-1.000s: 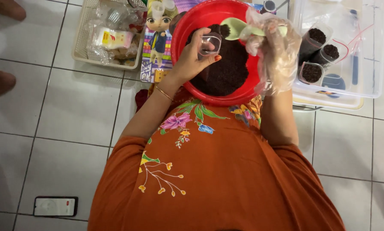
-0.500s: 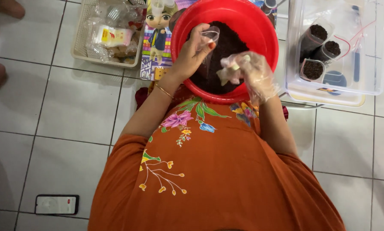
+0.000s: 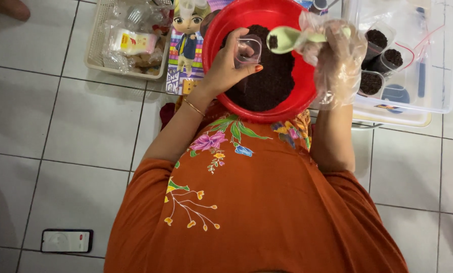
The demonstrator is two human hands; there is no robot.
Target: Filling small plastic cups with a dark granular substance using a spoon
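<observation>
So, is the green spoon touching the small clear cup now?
Apart. The head view shows a strip of dark crumbs between the green spoon, held by the gloved right hand, and the small clear cup, held by the left hand.

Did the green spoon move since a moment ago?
Yes. The green spoon, held in the gloved right hand, was down in the dark soil of the red bowl; now it is lifted beside the clear cup.

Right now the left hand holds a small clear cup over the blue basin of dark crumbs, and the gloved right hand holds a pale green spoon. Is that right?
Not quite: the basin is red, not blue, as the head view shows. The rest holds: the left hand holds the small clear cup over the dark crumbs, and the gloved right hand holds the pale green spoon.
</observation>
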